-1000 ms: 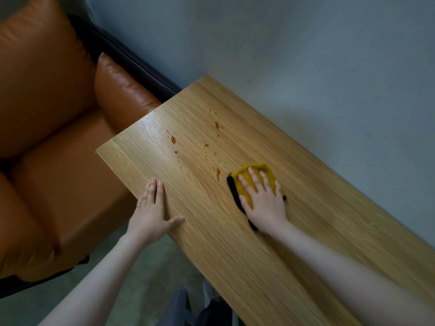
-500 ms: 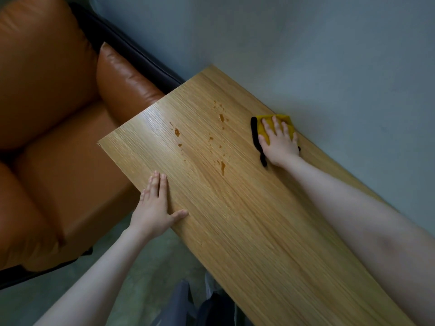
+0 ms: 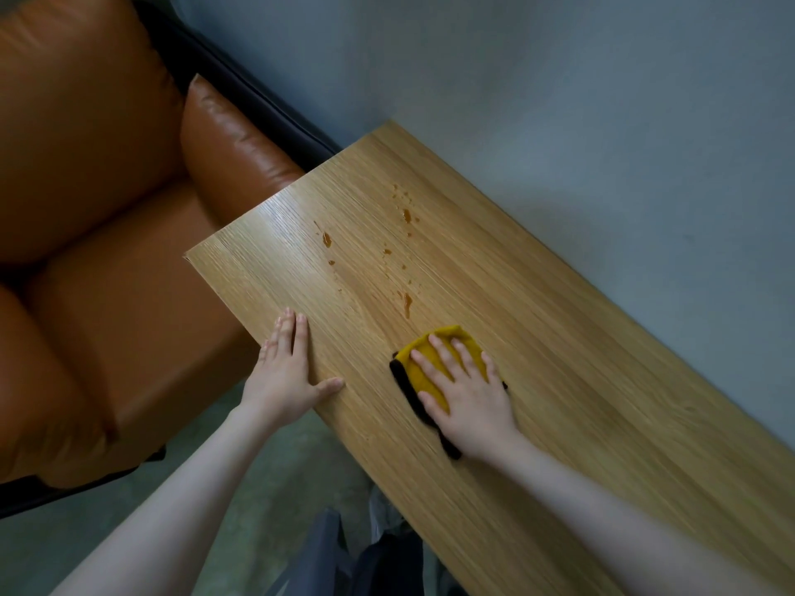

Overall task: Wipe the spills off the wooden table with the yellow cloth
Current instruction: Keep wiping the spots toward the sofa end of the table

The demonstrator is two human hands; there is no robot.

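A yellow cloth (image 3: 434, 363) with a black edge lies folded flat on the wooden table (image 3: 559, 380), just short of amber spills (image 3: 406, 301). The right hand (image 3: 466, 393) presses on the cloth, fingers spread. The left hand (image 3: 286, 376) rests flat and open on the table's near edge, left of the cloth.
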